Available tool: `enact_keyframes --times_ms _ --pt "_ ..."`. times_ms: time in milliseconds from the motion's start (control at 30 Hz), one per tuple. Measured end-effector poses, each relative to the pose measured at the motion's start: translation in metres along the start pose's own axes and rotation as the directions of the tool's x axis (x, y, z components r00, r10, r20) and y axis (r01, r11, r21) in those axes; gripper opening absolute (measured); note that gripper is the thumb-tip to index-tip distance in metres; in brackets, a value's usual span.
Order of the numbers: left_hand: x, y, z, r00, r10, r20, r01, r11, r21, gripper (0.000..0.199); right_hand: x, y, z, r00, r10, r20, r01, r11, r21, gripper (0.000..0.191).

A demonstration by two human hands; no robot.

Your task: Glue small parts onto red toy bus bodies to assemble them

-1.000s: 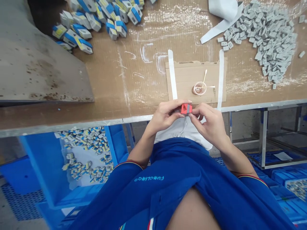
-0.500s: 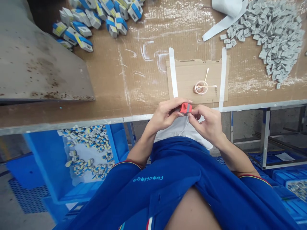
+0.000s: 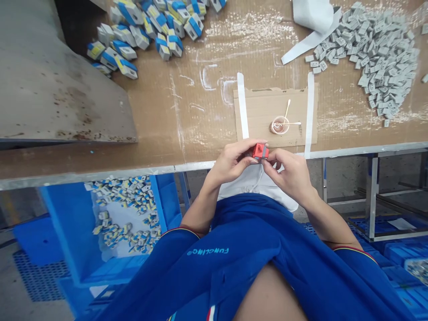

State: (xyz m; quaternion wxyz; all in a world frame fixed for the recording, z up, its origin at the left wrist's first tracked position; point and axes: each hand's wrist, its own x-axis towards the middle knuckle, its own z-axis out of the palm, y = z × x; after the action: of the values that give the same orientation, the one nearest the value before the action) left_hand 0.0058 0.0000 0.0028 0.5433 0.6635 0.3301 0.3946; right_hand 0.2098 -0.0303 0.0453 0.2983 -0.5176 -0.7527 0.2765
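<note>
Person at bench (image 3: 203, 116), seated, blue shirt (image 3: 247, 254); view from standing nearby. Landmark: cardboard sheet (image 3: 267, 111), taped down w/ 2 white tape strips (image 3: 242, 104).

Hands: 2, both up at near edge of sheet. 1 red-and-grey block (image 3: 260, 151) held just in front of sheet, off the surface, btw L hand (image 3: 230, 162) and R hand (image 3: 287, 174). Fingers (image 3: 272, 156) of both hands closed on it from either side; neither hand open.

On sheet: 1 clear dish (image 3: 279, 125) w/ 2 cotton swabs (image 3: 287, 109) resting in it, not touched.

Counts: blue-and-yellow pieces (image 3: 147, 31), a few dozen, loose on bench, far L of sheet. Grey pieces (image 3: 377, 62), hundreds approx., heaped far R of sheet, too many for exact count. Blue plastic bin (image 3: 163, 200), below bench edge, L of sheet, holds many more blue-and-yellow pieces (image 3: 123, 209), partly spread.

Progress: only 1 block in hand. Both lots still large. Can't tell from here which pieces are finished and which are left.
</note>
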Motion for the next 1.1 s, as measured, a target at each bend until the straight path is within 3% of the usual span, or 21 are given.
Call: enact_keyframes --times_ms 300,600,1100 --pt "0.001 0.002 -0.003 1.000 0.004 0.025 -0.005 0.999 0.040 0.036 -0.001 0.001 0.004 1.000 -0.011 -0.008 0.012 0.994 0.106 0.024" --pt "0.003 0.004 0.000 0.996 0.087 -0.012 -0.088 0.987 -0.135 0.039 -0.005 -0.011 0.000 0.994 0.010 -0.105 0.009 0.984 0.178 0.015" --pt "0.002 0.003 -0.006 0.998 0.026 0.059 -0.008 0.954 -0.300 0.031 -0.006 -0.013 0.008 0.989 -0.072 -0.129 0.097 0.976 0.196 0.022"
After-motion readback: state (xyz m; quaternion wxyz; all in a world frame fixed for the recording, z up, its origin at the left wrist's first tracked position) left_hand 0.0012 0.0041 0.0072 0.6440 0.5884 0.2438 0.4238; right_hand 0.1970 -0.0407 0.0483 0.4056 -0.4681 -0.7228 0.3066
